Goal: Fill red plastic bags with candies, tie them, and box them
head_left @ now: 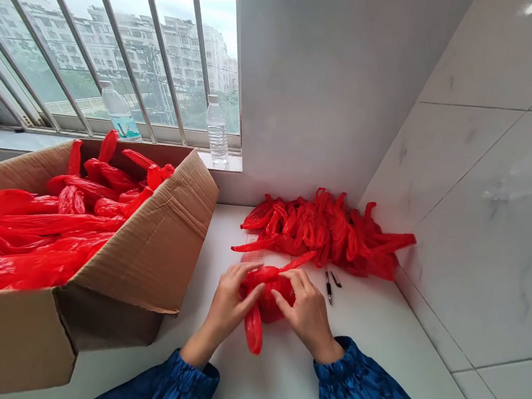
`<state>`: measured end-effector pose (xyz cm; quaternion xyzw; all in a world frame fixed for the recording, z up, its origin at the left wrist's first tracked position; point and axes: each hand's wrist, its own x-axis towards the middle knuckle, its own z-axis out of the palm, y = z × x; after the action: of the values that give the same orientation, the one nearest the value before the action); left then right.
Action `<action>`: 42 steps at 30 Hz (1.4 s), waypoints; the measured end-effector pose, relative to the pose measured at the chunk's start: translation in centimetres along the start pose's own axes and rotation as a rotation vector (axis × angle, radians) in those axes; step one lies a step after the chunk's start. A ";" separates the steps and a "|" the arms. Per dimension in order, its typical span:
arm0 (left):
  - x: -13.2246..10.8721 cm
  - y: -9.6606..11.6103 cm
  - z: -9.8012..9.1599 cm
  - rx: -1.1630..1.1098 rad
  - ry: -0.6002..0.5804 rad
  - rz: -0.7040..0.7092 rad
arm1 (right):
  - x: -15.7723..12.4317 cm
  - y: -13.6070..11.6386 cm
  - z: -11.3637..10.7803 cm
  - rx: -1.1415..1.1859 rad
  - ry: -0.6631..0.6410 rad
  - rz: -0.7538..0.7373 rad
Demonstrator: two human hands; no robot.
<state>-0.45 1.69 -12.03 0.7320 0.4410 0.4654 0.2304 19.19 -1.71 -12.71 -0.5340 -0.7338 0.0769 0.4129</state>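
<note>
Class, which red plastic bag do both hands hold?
The bunched bag between left hand and right hand; the others fill the cardboard box or form the pile behind.

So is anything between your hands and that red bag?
No, nothing visible. The left hand and right hand both grip the bag directly, on the counter.

Home piecework corner, tiled wall (488,186), barred window (97,33), carton (156,238) of red bags (27,230)

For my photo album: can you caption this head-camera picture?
Left hand and right hand bunch a red bag on the counter beside a cardboard box of bags.
</note>
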 end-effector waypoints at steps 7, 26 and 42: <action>-0.7 -0.9 0.0 0.061 -0.052 0.015 | -0.4 0.5 1.6 -0.014 -0.025 0.030; -0.3 -2.7 -1.4 -0.153 0.376 -0.222 | 0.6 4.2 -2.6 -0.012 0.088 0.048; -1.0 0.4 -1.4 0.197 0.184 0.107 | 0.8 0.4 -1.2 -0.015 0.200 -0.045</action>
<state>-1.67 0.52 -11.57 0.7277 0.4643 0.4965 0.0910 20.22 -1.23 -11.75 -0.5254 -0.7012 0.0084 0.4819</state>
